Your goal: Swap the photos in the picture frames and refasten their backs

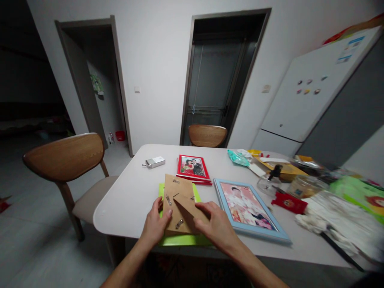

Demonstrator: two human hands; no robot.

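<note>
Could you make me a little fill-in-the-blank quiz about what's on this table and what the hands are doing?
1. Both hands rest on a brown backing board that lies on a frame coloured ____.
2. The frame with the ____ border lies farther from the person than the green one.
3. The left hand and right hand are both on the ____ of a picture frame.
4. The big frame to the right has a light ____ border.

Missing words: green; red; back; blue
</note>
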